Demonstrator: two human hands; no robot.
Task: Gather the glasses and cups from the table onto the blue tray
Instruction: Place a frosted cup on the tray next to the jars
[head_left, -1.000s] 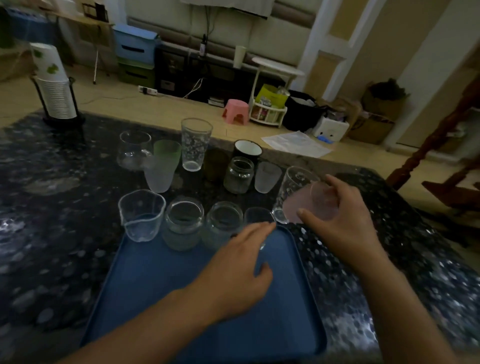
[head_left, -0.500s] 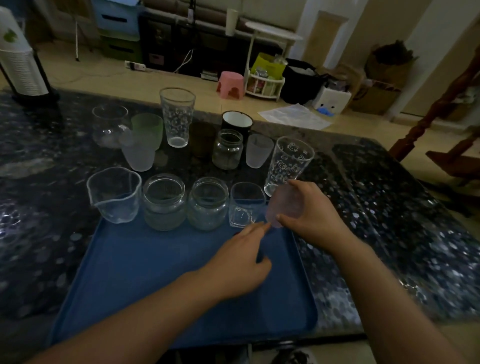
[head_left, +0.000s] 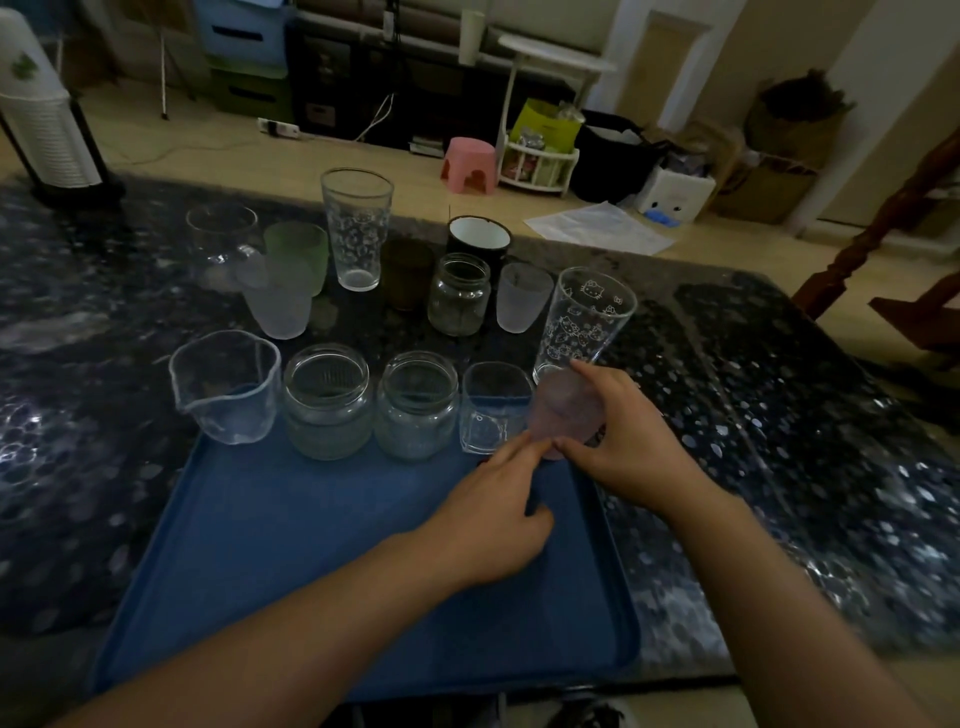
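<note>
You risked knocking the tall printed glass (head_left: 584, 325) just beyond your right hand (head_left: 623, 441), or clinking the frosted pink cup (head_left: 566, 413) against the small square glass (head_left: 493, 408) beside it, had you set it down carelessly at the blue tray (head_left: 311, 545)'s far right corner. Your right hand gripped the pink cup from the right. Your left hand (head_left: 493, 525) lay open over the tray, forefinger reaching toward the cup's base. Other glasses waited on the worktop (head_left: 779, 415).
</note>
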